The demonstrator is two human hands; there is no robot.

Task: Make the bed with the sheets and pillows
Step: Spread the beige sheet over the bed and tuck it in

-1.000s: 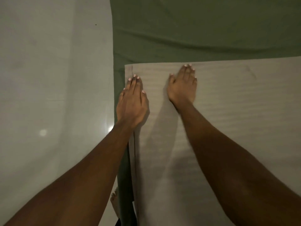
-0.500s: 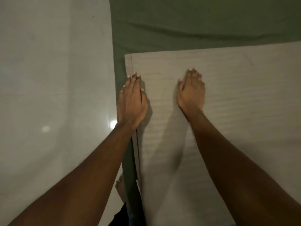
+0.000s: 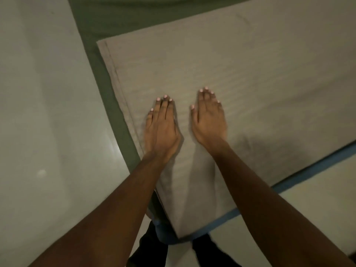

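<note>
Beige sheet [image 3: 250, 74] lies beneath both flat hands [image 3: 161, 128] [image 3: 210, 120].

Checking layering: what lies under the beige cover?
Past the beige cover, green sheet shows at the far and left edges, blue fabric along the near edge; the rest is covered.

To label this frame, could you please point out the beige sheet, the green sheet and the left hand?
beige sheet [image 3: 250, 74]: head view, bare striped top surface.
green sheet [image 3: 115, 20]: head view, strip beyond the beige corner.
left hand [image 3: 161, 128]: head view, back of the hand.
</note>
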